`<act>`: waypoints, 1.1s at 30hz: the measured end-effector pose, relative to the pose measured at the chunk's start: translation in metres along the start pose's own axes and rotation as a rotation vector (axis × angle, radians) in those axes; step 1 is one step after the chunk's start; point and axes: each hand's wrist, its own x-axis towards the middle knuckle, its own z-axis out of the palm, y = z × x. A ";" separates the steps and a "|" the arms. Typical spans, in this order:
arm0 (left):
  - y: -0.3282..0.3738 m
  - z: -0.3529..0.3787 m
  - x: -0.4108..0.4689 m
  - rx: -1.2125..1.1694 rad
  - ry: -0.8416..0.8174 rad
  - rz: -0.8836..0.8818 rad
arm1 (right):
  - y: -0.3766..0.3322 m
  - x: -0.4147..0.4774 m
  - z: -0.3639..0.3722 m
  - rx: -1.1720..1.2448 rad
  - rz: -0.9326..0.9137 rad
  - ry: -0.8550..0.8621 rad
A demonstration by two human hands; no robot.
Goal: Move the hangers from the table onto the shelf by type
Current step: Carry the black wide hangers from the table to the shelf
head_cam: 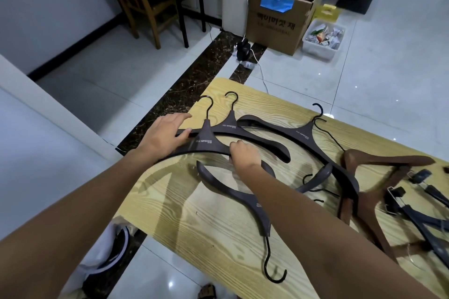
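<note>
Head view: worktop (213,230) is pale yellow wood grain; it stands on glossy light floor tiles (388,68) crossed by a dark marbled strip. Beyond it are a cardboard box (274,24), a white bin (324,36) of wrappers and a wooden chair (143,2).

Dark hanger (206,139): dark brown, broad curved arms, black wire hook, white "IMPRESSION" print at the neck; at the worktop's far left corner, overlapping a second hanger (229,125) of the same kind; its shadow falls clear of it on the wood, so it looks slightly lifted.

Left hand (165,136) grips its left arm, thumb on top, fingers reaching over the far edge; right hand (245,155) has fingers curled round its right arm.

Same kind again: third hanger (303,136) to the right; fourth hanger (233,195) nearer, hook towards the person.

Reddish-brown wooden hangers (388,161) and clip hangers (396,193) lie crossed at the right edge.
</note>
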 end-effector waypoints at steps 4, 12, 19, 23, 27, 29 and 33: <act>0.004 -0.015 -0.006 0.026 0.017 0.018 | 0.001 -0.004 -0.021 0.027 0.060 0.048; 0.016 -0.040 -0.011 0.045 0.057 0.050 | 0.018 -0.021 -0.057 -0.023 0.102 0.089; 0.028 -0.048 -0.001 0.051 0.042 0.055 | 0.042 -0.040 -0.070 -0.087 0.100 0.096; 0.036 -0.041 0.006 0.089 -0.012 0.036 | 0.062 -0.045 -0.068 -0.075 0.097 0.091; 0.042 -0.026 0.015 0.123 -0.071 0.010 | 0.085 -0.047 -0.061 -0.071 0.080 0.078; 0.043 -0.016 0.022 0.144 -0.104 -0.009 | 0.097 -0.046 -0.056 -0.063 0.064 0.071; 0.043 0.005 0.037 0.156 -0.156 -0.033 | 0.116 -0.037 -0.046 -0.050 0.027 0.062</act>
